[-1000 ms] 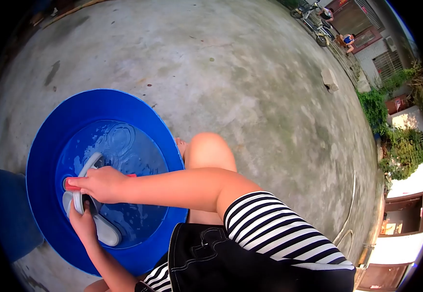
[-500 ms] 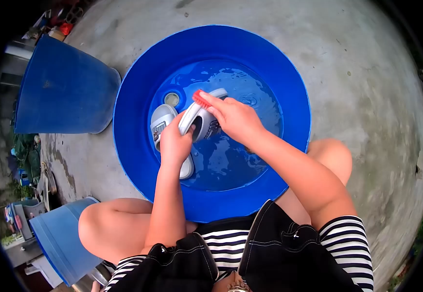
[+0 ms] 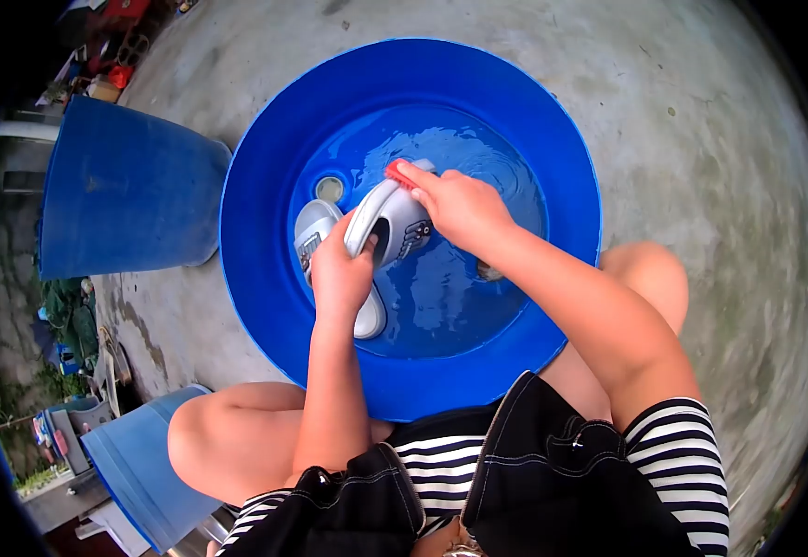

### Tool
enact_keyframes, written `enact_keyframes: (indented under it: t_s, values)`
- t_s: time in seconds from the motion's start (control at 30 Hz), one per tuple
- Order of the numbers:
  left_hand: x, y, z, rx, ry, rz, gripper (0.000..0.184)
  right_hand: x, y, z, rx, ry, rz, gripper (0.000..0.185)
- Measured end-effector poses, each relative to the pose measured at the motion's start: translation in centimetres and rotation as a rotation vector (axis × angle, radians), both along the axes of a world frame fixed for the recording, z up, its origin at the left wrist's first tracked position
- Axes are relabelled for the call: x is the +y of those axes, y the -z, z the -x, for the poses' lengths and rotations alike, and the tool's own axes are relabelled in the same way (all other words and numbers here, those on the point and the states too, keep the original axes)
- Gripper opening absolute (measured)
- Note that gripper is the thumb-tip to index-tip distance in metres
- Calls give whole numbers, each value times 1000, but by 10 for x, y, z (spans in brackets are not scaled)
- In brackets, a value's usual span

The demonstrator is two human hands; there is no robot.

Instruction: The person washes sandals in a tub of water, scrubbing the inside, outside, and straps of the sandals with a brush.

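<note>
My left hand [image 3: 342,274] is closed around the heel end of a grey slipper [image 3: 404,234], which is tilted on its side above the water. In my right hand [image 3: 464,209] is a small red brush [image 3: 398,174], its bristles against the slipper's pale sole edge near the toe. A second grey slipper [image 3: 315,223] lies in the tub to the left, partly hidden behind my left hand and forearm. Both slippers have a patterned patch on the strap. The round blue tub [image 3: 571,186] holds shallow, rippling water.
A tall blue bucket [image 3: 130,186] stands left of the tub. A lighter blue bucket [image 3: 149,464] is by my left knee. A pale round drain plug [image 3: 329,189] shows in the tub floor. Grey concrete [image 3: 692,176] surrounds the tub.
The red brush and my right hand have moved along the slipper's sole edge toward the toe. The view has shifted slightly. My left hand keeps its hold.
</note>
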State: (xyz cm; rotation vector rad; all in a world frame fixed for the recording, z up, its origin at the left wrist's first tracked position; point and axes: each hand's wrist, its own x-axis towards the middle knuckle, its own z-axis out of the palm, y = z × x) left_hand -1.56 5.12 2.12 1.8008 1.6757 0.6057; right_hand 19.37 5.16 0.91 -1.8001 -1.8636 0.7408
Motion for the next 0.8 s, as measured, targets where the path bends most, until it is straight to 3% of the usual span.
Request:
enact_keyframes:
  t_s: [0.1,0.27,0.4,0.53,0.6,0.8]
  values:
    - [2,1,3,-44,-46,47,42,-29,-21,21,92,-120,-147,41]
    - [-2,-8,-2,-9,0,32,41,2,-1,-6,-7,-9,43,42]
    - [2,-1,3,7,-38,101,40,-33,-20,28,113,-153,-265,45]
    - [-1,0,-1,-67,-52,28,40,-19,-20,16,-25,-68,-240,42]
    - [-4,-7,-8,-27,-17,22,40,0,-11,0,-101,0,-72,43]
    - [1,3,2,41,-42,60,39,-35,-19,25,42,-172,-302,47]
